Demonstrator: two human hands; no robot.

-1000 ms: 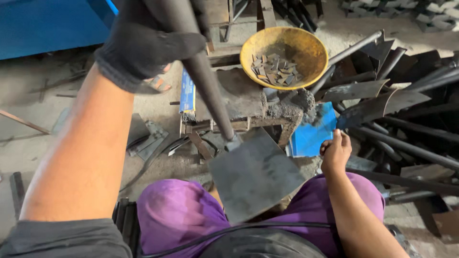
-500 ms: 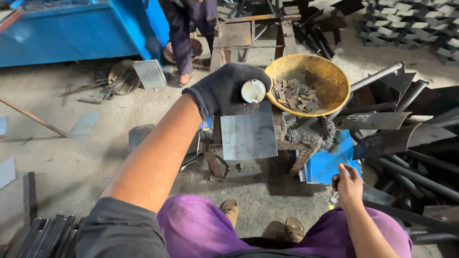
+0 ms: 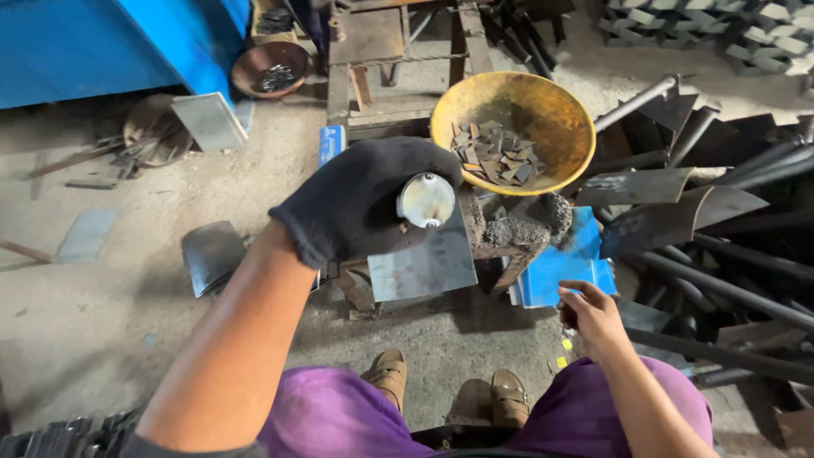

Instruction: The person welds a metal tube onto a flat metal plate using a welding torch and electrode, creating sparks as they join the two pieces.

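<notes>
My left hand [image 3: 360, 199], in a black glove, grips the round metal handle end [image 3: 426, 200] of a spade-like tool. Its flat grey steel blade [image 3: 422, 264] hangs below the hand, seen end-on, above the floor in front of my knees. My right hand [image 3: 589, 317] is bare and rests low by my right knee, fingers loosely curled, holding nothing that I can see. A yellow metal bowl [image 3: 555, 127] with several small dark metal scraps [image 3: 494, 154] stands just beyond the left hand on a rough stand [image 3: 517, 231].
Dark metal pipes and curved blades [image 3: 721, 229] pile up at the right. A blue sheet [image 3: 560, 267] lies under the stand. A blue cabinet [image 3: 93, 47], a loose grey plate [image 3: 208, 121] and a brown bowl [image 3: 271, 68] sit at the far left. Another curved blade [image 3: 212, 254] lies on the floor.
The left hand has swung the tool from pointing down across my lap to pointing its handle end at the camera. The right hand stays by my knee.
</notes>
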